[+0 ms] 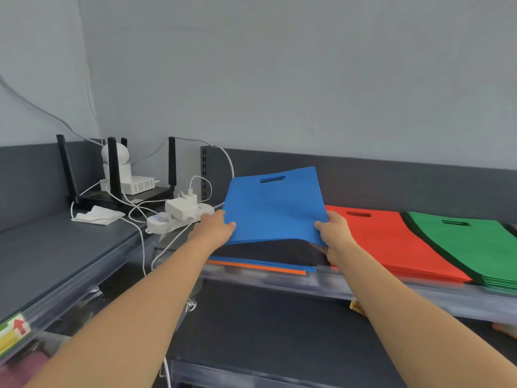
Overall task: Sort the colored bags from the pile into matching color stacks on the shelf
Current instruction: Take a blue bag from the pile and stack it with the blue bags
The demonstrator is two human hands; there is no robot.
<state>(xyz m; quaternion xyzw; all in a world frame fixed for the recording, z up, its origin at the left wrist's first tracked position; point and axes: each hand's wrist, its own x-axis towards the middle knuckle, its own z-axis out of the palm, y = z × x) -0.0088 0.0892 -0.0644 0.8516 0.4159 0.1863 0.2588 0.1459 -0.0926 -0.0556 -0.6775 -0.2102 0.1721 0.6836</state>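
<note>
Placing the blue bag (275,205) on its stack.
Your left hand (214,228) and right hand (333,233) pinch its near corners, holding it tilted above the blue stack (263,265) on the shelf (321,284); next, lower it flat, edges aligned, beside the red stack (391,242).

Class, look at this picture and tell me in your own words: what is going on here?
A person grips a blue bag, left hand and right hand at its near corners, holding it tilted above a pile with blue and orange edges showing on the shelf. A red stack and a green stack lie to the right.
</note>
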